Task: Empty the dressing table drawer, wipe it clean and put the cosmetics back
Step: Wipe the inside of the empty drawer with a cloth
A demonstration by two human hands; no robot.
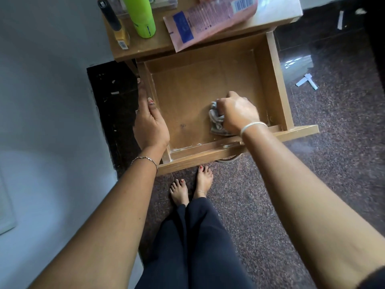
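Note:
The wooden drawer (277, 80) is pulled out of the dressing table and holds nothing but a crumpled grey cloth (216, 119). My right hand (237, 111) is shut on the cloth and presses it onto the drawer floor near the front right corner. My left hand (149, 122) grips the drawer's left wall, thumb inside, fingers outside. On the table top above stand a green bottle (141, 15), a dark-capped yellow bottle (116, 26) and a pink flat packet (208, 21) that overhangs the table edge.
A pale wall runs along the left. The dark speckled stone floor (333, 142) carries a few scraps of white paper (307, 80) to the right of the drawer. My bare feet (191, 186) stand just in front of the drawer's front panel.

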